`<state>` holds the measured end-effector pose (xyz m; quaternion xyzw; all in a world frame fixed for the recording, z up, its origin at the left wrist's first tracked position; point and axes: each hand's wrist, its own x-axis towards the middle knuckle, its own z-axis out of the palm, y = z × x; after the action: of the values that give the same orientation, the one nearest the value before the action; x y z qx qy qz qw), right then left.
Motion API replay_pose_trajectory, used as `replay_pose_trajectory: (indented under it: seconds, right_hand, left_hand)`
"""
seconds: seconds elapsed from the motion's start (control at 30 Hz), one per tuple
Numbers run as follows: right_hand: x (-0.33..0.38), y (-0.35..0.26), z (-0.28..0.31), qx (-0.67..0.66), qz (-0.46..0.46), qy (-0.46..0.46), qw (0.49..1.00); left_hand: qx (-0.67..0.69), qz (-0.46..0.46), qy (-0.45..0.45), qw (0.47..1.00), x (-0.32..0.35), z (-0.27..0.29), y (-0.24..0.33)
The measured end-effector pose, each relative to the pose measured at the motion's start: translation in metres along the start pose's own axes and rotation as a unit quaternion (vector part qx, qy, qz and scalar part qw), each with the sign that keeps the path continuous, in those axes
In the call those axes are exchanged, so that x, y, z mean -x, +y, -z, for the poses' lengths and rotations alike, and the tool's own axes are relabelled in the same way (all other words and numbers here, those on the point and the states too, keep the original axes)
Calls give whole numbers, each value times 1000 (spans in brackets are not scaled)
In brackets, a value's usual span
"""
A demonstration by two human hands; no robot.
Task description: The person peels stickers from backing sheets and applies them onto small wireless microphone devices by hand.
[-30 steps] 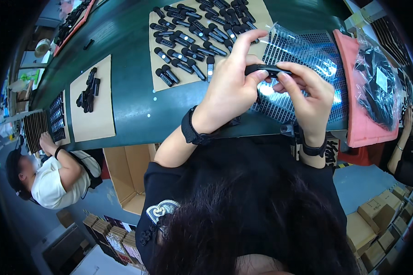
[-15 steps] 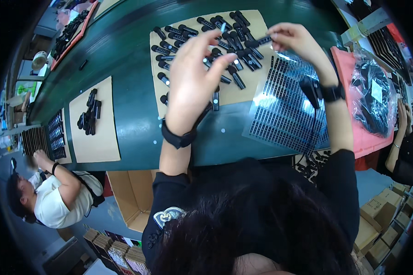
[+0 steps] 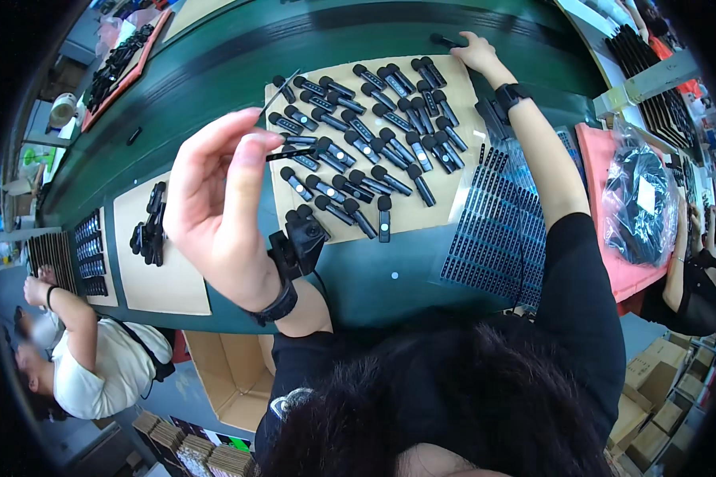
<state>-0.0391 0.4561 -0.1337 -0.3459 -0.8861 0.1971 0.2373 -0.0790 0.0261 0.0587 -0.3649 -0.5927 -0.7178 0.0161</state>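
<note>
Right hand [image 3: 477, 52] at one o'clock with a black microphone [image 3: 447, 40]; left hand [image 3: 221, 199] raised at ten o'clock.
With twelve on the far side of the green bench [image 3: 350, 278], the right fingertips are together, clamped on the microphone's near end, foam head toward ten o'clock, just beyond the cardboard sheet [image 3: 422, 219] and its many microphones [image 3: 362, 220]. By the left thumb and forefinger show a slim dark item [image 3: 292, 153] and a thin pale strip [image 3: 281, 91]; whether those fingers close on them I cannot tell. The step in hand looks to be placing or picking up this one microphone; the next move seems to call for a light right-hand grip and the left hand kept clear of the crowded pieces toward twelve.
</note>
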Motion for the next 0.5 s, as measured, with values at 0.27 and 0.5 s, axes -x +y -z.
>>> replay_pose_trajectory:
  seconds: [0.27,0.5]
  right_hand:
    - [52,-87,26,46,40,-191,980]
    - [56,-71,23,183,105,-149,966]
  left_hand:
    - [-23,14,-22,999,-2,-9,-5]
    - [-46,15,-88,995,3,-25,-5]
